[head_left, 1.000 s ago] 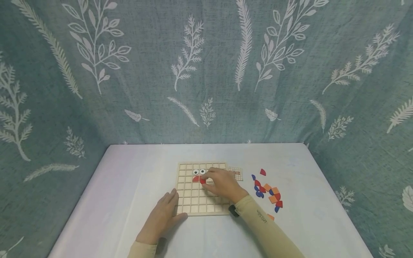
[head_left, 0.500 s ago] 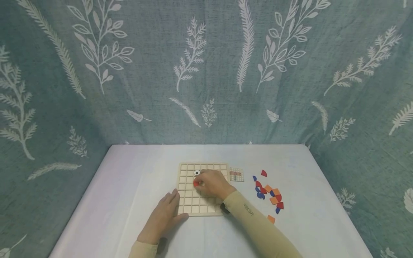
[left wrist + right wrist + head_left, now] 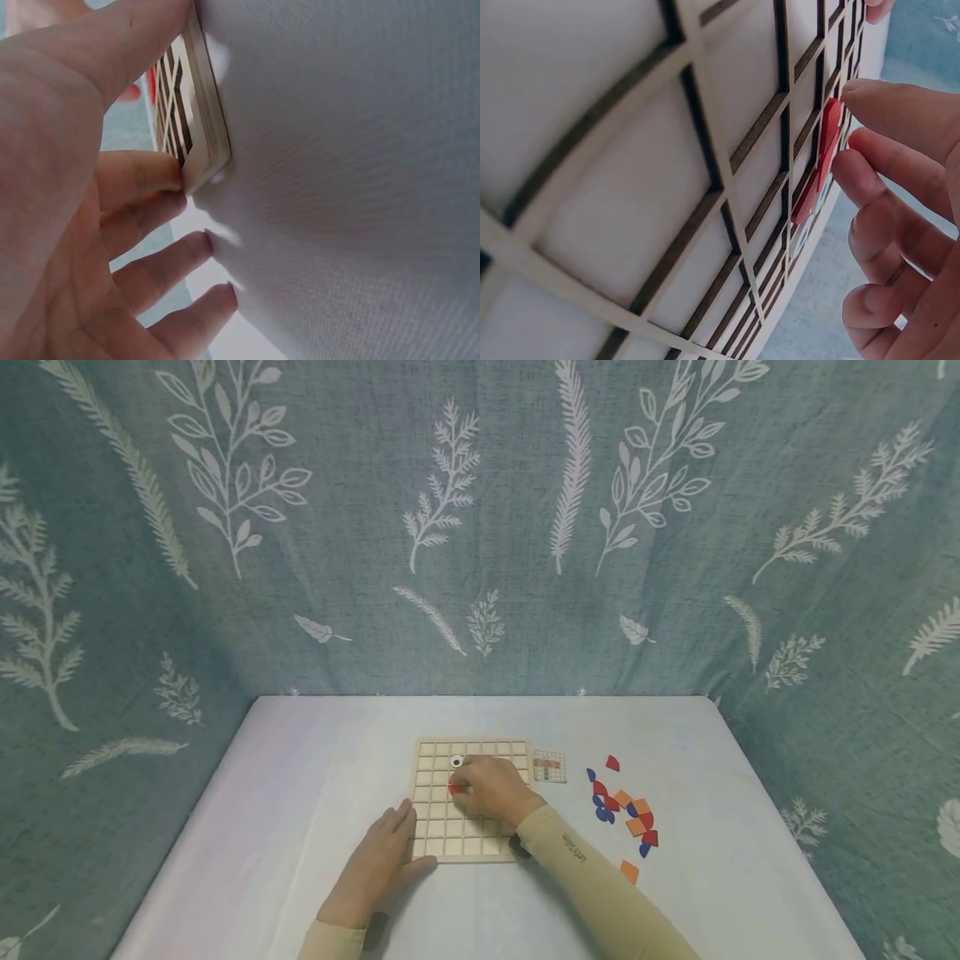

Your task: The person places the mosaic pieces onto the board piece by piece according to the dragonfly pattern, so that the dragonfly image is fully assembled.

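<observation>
A square wooden grid board (image 3: 438, 831) lies flat on the white table. My left hand (image 3: 375, 860) rests at its near left corner, thumb along the front edge and fingers loosely extended by the left edge. Over the board's middle, my right hand (image 3: 491, 789) pinches a red piece (image 3: 454, 790) between thumb and fingertips, low against the grid. The right wrist view has this red piece (image 3: 829, 120) by the thumb tip, with another red piece (image 3: 804, 199) beyond it. One round eye disc (image 3: 457, 762) shows in the grid; the right hand covers the cells beside it.
A small printed pattern card (image 3: 549, 766) lies against the board's right side. Farther right are scattered loose pieces: red quarter-circles (image 3: 612, 763), blue pieces (image 3: 604, 815) and orange squares (image 3: 636, 827). A patterned green curtain (image 3: 360, 643) stands behind the table.
My right hand has shifted left across the board, now covering the second eye disc and uncovering the pattern card. It has barely moved over the last half second. My left hand stays in place.
</observation>
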### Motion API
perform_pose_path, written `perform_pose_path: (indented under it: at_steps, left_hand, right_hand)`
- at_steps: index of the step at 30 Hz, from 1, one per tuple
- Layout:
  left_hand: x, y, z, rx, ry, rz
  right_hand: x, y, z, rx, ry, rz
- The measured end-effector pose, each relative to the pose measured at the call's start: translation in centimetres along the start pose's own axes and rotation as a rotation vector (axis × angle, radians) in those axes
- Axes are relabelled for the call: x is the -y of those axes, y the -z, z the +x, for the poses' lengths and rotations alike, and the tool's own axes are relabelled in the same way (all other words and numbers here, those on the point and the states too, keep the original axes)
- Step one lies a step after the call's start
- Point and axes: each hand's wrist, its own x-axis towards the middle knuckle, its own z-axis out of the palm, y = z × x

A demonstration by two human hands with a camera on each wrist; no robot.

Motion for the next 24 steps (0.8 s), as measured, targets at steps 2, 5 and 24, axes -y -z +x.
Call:
perform_pose_path:
  at_steps: [2, 5, 24]
  left_hand:
    - [0.0, 0.0, 0.0, -0.001, 0.002, -0.002]
    - [0.1, 0.0, -0.1, -0.001, 0.003, 0.005]
    - [0.2, -0.1, 0.0, -0.031, -0.022, 0.023]
  right_hand:
    - [0.1, -0.1, 0.1, 0.012, 0.001, -0.002]
    - [0.1, -0.2, 0.2, 0.028, 0.005, -0.008]
    - [0.3, 0.1, -1.4, -0.085, 0.039, 0.045]
